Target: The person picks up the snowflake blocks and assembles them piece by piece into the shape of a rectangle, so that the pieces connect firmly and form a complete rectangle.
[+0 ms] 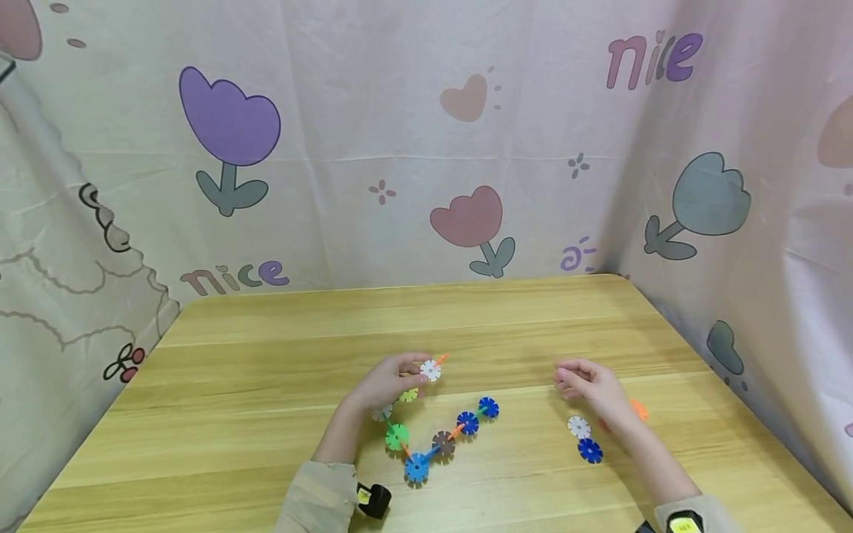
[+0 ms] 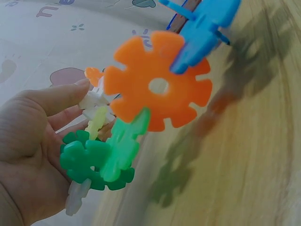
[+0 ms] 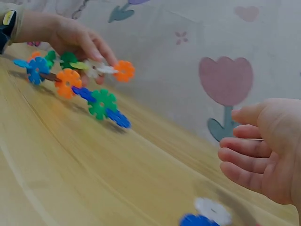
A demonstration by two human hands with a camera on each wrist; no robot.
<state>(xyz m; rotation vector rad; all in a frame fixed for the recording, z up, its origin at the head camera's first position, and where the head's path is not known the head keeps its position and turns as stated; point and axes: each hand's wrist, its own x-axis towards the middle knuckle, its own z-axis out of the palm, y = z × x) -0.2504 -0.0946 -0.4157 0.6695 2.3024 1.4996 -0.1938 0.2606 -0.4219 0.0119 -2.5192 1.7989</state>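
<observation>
My left hand [image 1: 385,385] pinches a white notched disc [image 1: 430,371] at one end of a chain of interlocking plastic flower discs. An orange disc [image 3: 123,71] is slotted onto that end. From there the chain bends in a V through a green disc [image 1: 397,437], a light blue disc [image 1: 417,468] and a brown disc [image 1: 443,443] to a dark blue disc [image 1: 489,407] at its other end. In the left wrist view, an orange disc [image 2: 129,96] looms close beside the palm. My right hand [image 1: 595,387] holds nothing, its fingers loosely bent above the table.
Near my right forearm lie a loose white disc [image 1: 579,426], a blue disc [image 1: 590,451] and an orange disc [image 1: 638,409], partly hidden by the arm. The wooden table [image 1: 266,333] ends against a printed curtain [image 1: 360,111] at the back and sides.
</observation>
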